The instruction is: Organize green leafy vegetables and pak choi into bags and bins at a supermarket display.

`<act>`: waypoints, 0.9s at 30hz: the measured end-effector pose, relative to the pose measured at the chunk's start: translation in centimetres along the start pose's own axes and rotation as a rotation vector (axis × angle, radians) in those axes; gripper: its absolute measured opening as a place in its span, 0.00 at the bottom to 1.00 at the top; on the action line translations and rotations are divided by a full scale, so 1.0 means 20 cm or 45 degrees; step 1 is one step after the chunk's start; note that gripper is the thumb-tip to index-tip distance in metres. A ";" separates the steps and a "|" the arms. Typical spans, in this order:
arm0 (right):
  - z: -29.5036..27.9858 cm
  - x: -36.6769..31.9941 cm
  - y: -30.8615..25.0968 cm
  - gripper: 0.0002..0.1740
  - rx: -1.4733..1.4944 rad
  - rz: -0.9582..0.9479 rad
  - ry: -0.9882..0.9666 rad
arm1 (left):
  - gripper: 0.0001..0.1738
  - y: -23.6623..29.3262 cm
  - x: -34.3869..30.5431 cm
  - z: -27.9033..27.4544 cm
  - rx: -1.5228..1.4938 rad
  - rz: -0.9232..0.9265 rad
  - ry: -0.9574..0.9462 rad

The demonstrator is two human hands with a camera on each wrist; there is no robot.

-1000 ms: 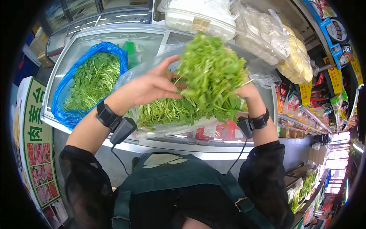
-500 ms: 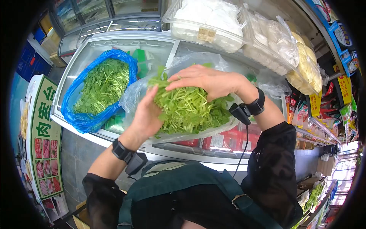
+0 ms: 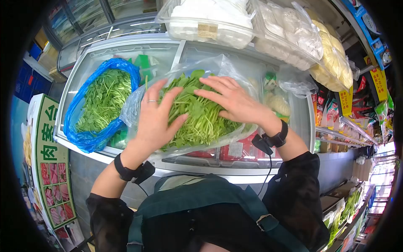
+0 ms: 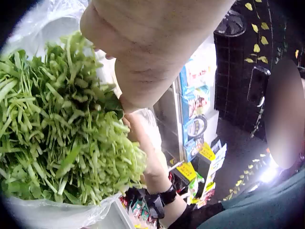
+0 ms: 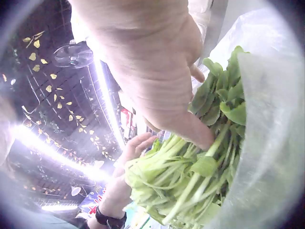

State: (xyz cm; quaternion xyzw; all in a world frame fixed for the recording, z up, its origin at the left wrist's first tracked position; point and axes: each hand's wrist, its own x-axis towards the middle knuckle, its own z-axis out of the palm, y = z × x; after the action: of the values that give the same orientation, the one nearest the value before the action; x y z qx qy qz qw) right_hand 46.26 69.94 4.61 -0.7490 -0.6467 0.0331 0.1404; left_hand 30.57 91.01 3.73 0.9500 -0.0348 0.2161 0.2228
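Tube lights [image 5: 108,100] glow against a dark, vine-hung ceiling [image 5: 62,24] — below, glass-fronted coolers [image 3: 86,17] stand behind the far left corner of the freezer [image 3: 179,53], a sign [image 3: 52,147] and grey floor [image 3: 86,178] beside its near left, stocked shelves [image 3: 348,140] beyond its right edge.

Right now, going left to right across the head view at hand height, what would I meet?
Sign with green lettering, blue bag, left hand, right hand, yellow shelf signs.
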 end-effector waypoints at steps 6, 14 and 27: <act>0.01 -0.09 0.12 0.45 0.343 0.106 0.221 | 0.43 0.09 0.18 -0.01 -0.042 0.546 -0.583; 0.24 -0.24 0.21 0.38 0.226 1.003 0.491 | 0.42 0.08 0.21 0.17 0.222 0.581 -0.850; 0.15 -0.33 0.06 0.33 0.273 1.034 0.472 | 0.43 0.12 0.18 0.11 0.383 0.617 -0.864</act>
State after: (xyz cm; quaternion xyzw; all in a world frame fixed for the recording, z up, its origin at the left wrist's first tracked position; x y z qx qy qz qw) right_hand 45.59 63.81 0.47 -0.9164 -0.2576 0.0176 0.3060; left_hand 34.31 87.97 4.42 0.9534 -0.2957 -0.0592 0.0011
